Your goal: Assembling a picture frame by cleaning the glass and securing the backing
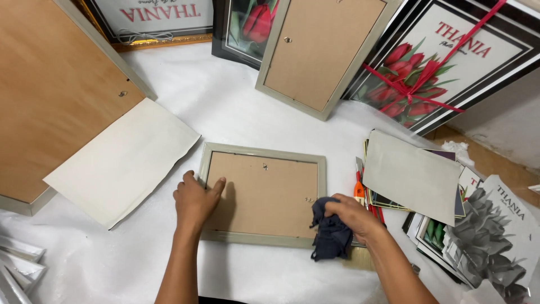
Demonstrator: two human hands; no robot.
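1. A small grey-green picture frame (262, 194) lay face down on the white sheet-covered work surface (236, 107), its brown backing board upward, directly in front of the person.
2. The left hand (195, 198) rested flat on the frame's left edge, fingers loosely spread and pressing on the backing board, gripping nothing.
3. The right hand (353, 217) was closed around a bunched dark cloth (331, 235) at the frame's lower right corner, the cloth touching the frame.
4. A blank white sheet (121, 160) lay just beside the frame on the left, partly over a large face-down frame (53, 95).
5. A stack of printed sheets (427, 191) lay to the right; an orange-handled tool (359, 190) lay between it and the frame.
6. Framed tulip prints (444, 62) and another face-down frame (320, 53) stood beyond.
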